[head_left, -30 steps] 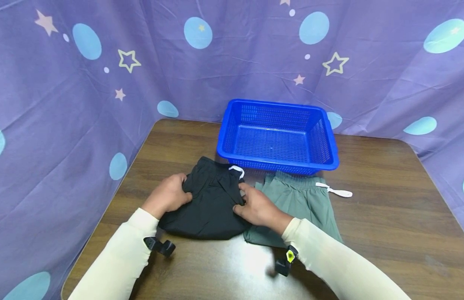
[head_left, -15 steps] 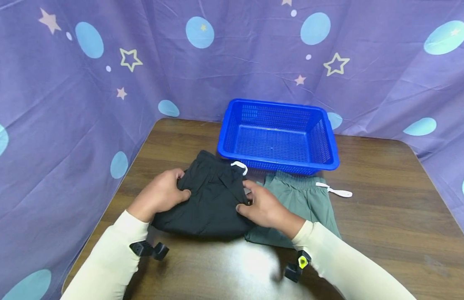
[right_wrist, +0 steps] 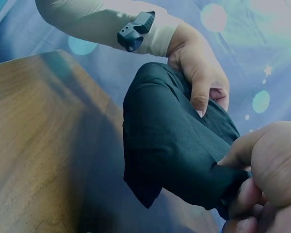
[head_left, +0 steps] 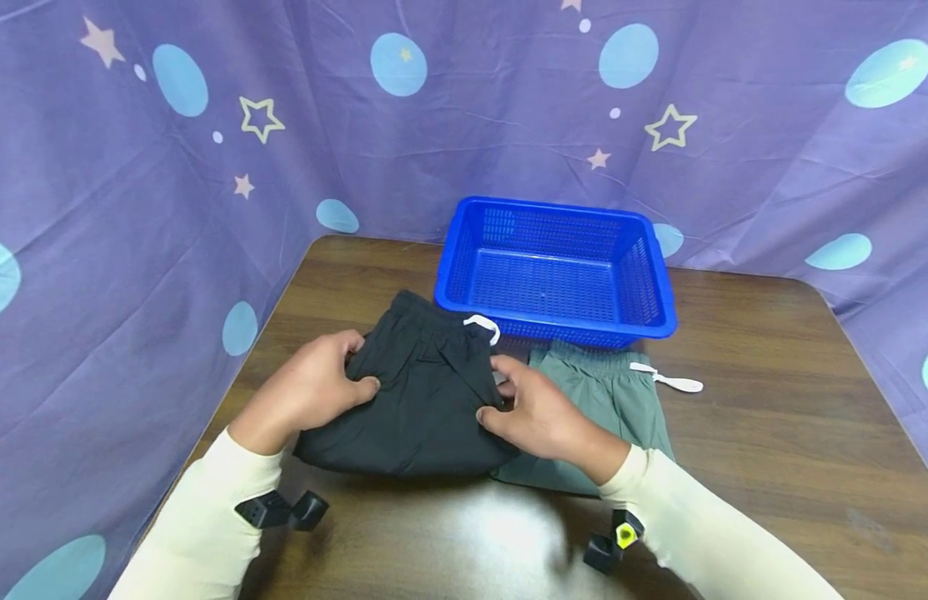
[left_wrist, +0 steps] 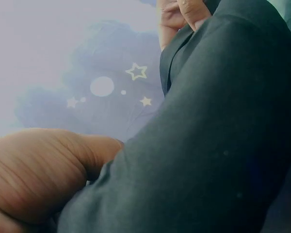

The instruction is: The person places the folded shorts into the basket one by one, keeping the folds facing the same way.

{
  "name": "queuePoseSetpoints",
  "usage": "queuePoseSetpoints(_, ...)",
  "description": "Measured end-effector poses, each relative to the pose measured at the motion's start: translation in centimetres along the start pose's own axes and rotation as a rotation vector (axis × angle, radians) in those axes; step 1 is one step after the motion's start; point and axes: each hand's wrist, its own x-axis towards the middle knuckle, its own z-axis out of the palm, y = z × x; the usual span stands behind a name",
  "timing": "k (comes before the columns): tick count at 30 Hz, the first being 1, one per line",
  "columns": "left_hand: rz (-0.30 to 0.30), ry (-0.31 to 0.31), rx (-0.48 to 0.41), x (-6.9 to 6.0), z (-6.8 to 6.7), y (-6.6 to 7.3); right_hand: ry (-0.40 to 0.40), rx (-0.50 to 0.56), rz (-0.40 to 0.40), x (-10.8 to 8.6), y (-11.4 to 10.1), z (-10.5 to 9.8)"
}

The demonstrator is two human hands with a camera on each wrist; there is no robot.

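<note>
Black shorts [head_left: 426, 400] with a white drawstring, folded over at the bottom, hang between both hands, lifted off the table as the right wrist view shows. My left hand [head_left: 313, 387] pinches their left side, thumb on the front and fingers behind. On the opposite side my right hand [head_left: 539, 412] grips the edge, its thumb in front of the cloth. The fingertips behind the fabric are partly hidden. Green shorts [head_left: 621, 400] with a white drawstring lie flat on the table under the right hand and forearm, partly covered by the black pair.
A blue plastic basket [head_left: 554, 323] with nothing in it stands at the back of the wooden table [head_left: 779, 400], just behind both pairs of shorts. A purple curtain [head_left: 494, 117] with stars and ovals hangs along the back and left side.
Both hands have raised the black shorts off the table toward the camera. The left hand has moved left and the right hand slightly right. The green shorts and the basket stay put.
</note>
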Motion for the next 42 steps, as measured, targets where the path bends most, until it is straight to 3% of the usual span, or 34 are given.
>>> queuePoseSetpoints(12,0.056,0.015,-0.004,0.2,-0.9,1.5,0.032,-0.026,-0.025,-0.7,-1.0,-1.9)
queuePoseSetpoints(18,0.07,0.021,0.002,0.9,-1.2,2.6,0.039,0.036,-0.057,-0.6,-1.2,-3.2)
queuePoseSetpoints(25,0.08,0.03,-0.002,2.5,-1.4,3.8,0.068,0.047,-0.085,-0.1,-1.2,-5.0)
queuePoseSetpoints(33,0.063,0.034,-0.014,4.7,-1.1,5.3,0.132,-0.034,-0.017,0.3,-0.9,-7.1)
queuePoseSetpoints(42,0.078,0.052,-0.027,6.9,-1.0,6.6,0.157,0.015,0.004,0.7,-0.2,-8.9)
